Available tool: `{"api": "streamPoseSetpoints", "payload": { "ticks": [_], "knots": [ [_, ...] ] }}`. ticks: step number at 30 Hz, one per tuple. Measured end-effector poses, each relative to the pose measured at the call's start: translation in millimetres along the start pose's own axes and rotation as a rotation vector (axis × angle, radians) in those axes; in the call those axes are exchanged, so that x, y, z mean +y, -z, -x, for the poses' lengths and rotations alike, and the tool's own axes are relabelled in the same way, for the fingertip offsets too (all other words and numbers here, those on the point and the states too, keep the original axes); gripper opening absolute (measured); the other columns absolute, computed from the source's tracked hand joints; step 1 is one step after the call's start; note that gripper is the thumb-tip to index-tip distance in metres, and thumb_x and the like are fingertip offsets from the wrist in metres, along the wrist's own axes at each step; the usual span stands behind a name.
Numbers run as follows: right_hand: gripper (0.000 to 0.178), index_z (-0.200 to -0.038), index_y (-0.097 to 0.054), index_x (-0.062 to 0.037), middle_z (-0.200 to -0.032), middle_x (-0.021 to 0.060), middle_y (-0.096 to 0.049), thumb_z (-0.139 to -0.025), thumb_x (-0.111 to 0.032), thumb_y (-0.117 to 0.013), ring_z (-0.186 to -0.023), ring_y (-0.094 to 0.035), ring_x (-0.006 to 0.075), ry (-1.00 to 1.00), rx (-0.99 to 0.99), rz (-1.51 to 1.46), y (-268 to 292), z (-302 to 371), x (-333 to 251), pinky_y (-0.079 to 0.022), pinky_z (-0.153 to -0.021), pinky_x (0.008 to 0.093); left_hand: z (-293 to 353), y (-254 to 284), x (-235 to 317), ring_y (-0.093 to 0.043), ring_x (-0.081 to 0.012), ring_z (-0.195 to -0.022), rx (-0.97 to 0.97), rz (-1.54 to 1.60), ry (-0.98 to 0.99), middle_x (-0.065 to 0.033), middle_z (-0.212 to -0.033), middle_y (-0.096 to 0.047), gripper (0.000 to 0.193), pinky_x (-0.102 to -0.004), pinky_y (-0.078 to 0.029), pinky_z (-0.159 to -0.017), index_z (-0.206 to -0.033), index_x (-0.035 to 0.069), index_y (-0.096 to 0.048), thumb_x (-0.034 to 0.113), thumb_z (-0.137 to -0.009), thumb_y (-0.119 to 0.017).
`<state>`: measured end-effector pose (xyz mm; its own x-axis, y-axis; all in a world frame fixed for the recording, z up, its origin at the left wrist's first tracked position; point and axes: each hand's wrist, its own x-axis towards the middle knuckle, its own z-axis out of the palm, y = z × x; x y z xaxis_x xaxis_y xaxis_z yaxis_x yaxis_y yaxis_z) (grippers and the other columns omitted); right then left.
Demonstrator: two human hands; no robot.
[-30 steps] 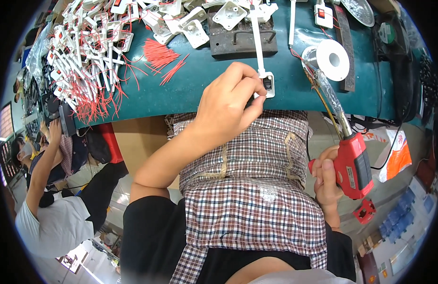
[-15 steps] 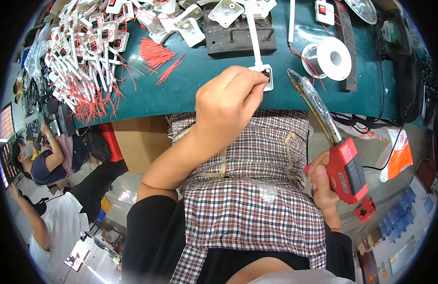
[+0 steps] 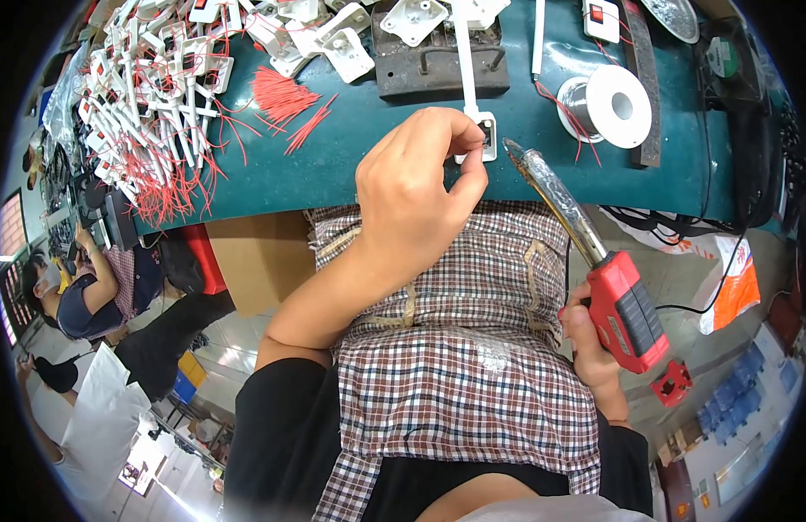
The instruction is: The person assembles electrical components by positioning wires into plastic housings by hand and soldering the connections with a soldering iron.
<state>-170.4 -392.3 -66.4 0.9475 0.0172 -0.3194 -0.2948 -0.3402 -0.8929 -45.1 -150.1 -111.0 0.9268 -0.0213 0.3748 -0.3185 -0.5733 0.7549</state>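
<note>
My right hand (image 3: 592,348) is wrapped round the red-and-black handle of a soldering gun (image 3: 628,309). The gun's long metal barrel points up and left, with its tip a little to the right of a white switch housing (image 3: 489,130). This open-backed housing, dark parts inside, lies at the table's near edge with a white tube running away from it. Over its left side is my left hand (image 3: 412,178), index finger and thumb curled close to the opening; anything small between the fingertips is hidden.
A solder spool (image 3: 614,106) stands right of the housing, before a dark metal bar (image 3: 644,96). Behind lies a metal block (image 3: 442,74). Cut red wires (image 3: 281,96) and a heap of wired white switches (image 3: 159,104) fill the left. Other people (image 3: 94,287) are farther left.
My right hand has brought the soldering gun's tip leftward, closer to the housing. My left fingers have loosened their pinch slightly, and the housing has shifted a little left.
</note>
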Motion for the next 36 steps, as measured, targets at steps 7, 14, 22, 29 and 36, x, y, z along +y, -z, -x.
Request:
{"api": "streamPoseSetpoints", "payload": {
  "ticks": [7,14,22,29,36],
  "knots": [
    [0.021,-0.1,-0.072,0.0007,-0.087,0.0116,-0.073,-0.079,0.0,-0.078,-0.076,-0.072,0.0254,0.018,-0.038,0.101,-1,-6,0,-0.057,-0.07,0.0347,1,-1,0,-0.069,-0.0215,-0.067,0.004,-0.019,0.015,-0.0062,-0.079,-0.067,0.023,-0.0325,-0.054,-0.058,-0.087,0.005,-0.059,-0.004,-0.073,-0.075],
    [0.018,-0.094,-0.071,0.0006,-0.082,0.0117,-0.07,-0.077,0.0,-0.078,-0.07,-0.069,0.0268,0.094,-0.035,0.092,-6,-11,1,-0.055,-0.065,0.0357,2,-1,0,-0.068,-0.0208,-0.063,0.012,-0.021,0.031,-0.0052,-0.076,-0.066,0.024,-0.0312,-0.052,-0.054,-0.087,0.006,-0.057,-0.004,-0.072,-0.074],
    [0.018,-0.094,-0.07,0.0015,-0.081,0.0123,-0.07,-0.078,0.001,-0.077,-0.07,-0.069,0.0273,0.097,-0.043,0.069,-9,-15,0,-0.055,-0.064,0.036,0,0,0,-0.067,-0.0214,-0.062,-0.009,-0.031,0.031,-0.0056,-0.074,-0.065,0.025,-0.0319,-0.052,-0.054,-0.087,0.006,-0.056,-0.003,-0.072,-0.074],
    [0.016,-0.093,-0.069,0.0017,-0.081,0.0124,-0.068,-0.079,-0.001,-0.077,-0.07,-0.068,0.0274,0.113,-0.051,0.084,-9,-15,1,-0.054,-0.064,0.0356,-1,0,1,-0.064,-0.0218,-0.058,-0.019,-0.031,0.035,-0.0053,-0.073,-0.064,0.024,-0.0328,-0.051,-0.052,-0.086,0.006,-0.055,-0.003,-0.073,-0.073],
    [0.015,-0.092,-0.068,0.0018,-0.082,0.0126,-0.068,-0.079,-0.002,-0.077,-0.069,-0.067,0.0281,0.196,-0.055,0.147,-7,-17,-1,-0.053,-0.063,0.0356,-2,1,2,-0.064,-0.022,-0.057,-0.027,-0.044,0.028,-0.0054,-0.072,-0.064,0.024,-0.033,-0.05,-0.051,-0.086,0.006,-0.054,-0.003,-0.073,-0.073]
  ]
}}
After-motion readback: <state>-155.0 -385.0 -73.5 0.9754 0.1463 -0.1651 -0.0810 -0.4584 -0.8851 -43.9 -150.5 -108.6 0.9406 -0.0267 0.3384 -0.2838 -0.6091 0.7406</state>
